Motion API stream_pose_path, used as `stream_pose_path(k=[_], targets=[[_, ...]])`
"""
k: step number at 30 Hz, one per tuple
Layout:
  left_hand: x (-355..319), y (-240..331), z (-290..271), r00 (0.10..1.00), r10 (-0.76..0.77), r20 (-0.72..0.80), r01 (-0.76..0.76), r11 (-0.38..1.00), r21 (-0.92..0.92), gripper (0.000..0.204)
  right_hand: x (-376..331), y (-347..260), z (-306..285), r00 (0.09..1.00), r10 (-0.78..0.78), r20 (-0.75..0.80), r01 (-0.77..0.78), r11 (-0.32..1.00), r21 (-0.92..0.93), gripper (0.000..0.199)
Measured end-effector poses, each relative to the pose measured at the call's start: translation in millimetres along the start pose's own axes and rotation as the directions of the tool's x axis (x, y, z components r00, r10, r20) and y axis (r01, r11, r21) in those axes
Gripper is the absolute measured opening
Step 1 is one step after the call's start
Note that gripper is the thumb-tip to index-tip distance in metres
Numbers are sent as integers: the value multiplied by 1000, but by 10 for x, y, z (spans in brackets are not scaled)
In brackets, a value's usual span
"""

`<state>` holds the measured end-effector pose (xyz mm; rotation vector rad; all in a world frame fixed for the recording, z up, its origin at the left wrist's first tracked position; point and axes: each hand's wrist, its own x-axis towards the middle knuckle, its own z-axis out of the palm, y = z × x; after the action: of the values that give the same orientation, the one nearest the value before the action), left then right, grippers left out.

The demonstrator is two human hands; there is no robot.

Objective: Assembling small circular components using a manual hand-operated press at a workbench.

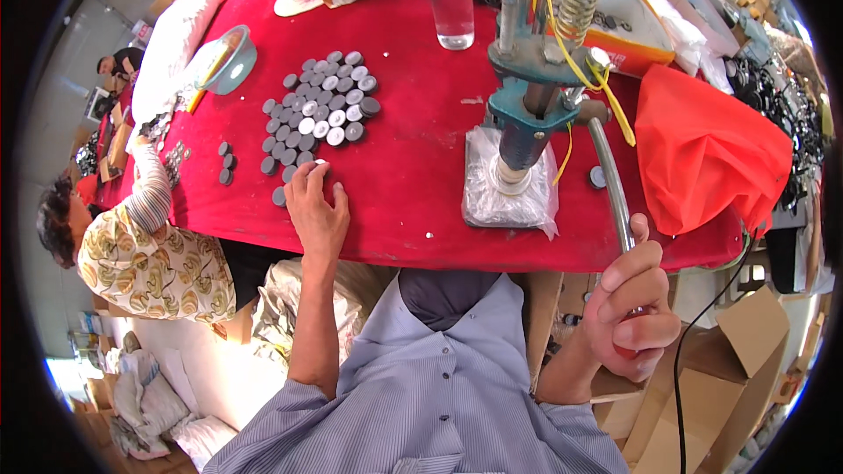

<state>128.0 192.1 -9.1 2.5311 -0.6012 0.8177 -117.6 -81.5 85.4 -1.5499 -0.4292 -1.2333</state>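
Observation:
On the red cloth, several round dark grey caps [303, 105] lie in a loose cluster, some with pale faces up. My left hand [318, 215] reaches over the near edge of this cluster, thumb apart from the bent fingers. A small white bit shows at its fingertips; whether they touch it is unclear. My right hand [634, 312] is wrapped round the red-ended metal lever [612, 180] of a teal hand press [531, 110]. Under the press's ram, a pale round piece [512, 177] meets the plastic-wrapped base [492, 206].
A single cap [598, 177] lies right of the press, beside a red-orange cloth [702, 158]. Farther back stand a glass of water [450, 0] and an orange-white tub [623, 44]. Another person [149, 263] sits at the left. An open cardboard box [711, 395] is below right.

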Motion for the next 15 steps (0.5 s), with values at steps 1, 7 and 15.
stream_pose_path(k=[1,7,15], targets=[[-2,-71,15,999,24,34,-22,999,-36,34,0,18,12,1000,-12,-3,12,1000,4,24],[-43,-112,9,994,-36,103,65,956,-286,35,-15,19,79,998,-5,-69,6,1000,17,42],[-26,-188,141,997,-56,49,65,976,-209,37,-21,36,110,992,-21,-121,22,1000,6,44]])
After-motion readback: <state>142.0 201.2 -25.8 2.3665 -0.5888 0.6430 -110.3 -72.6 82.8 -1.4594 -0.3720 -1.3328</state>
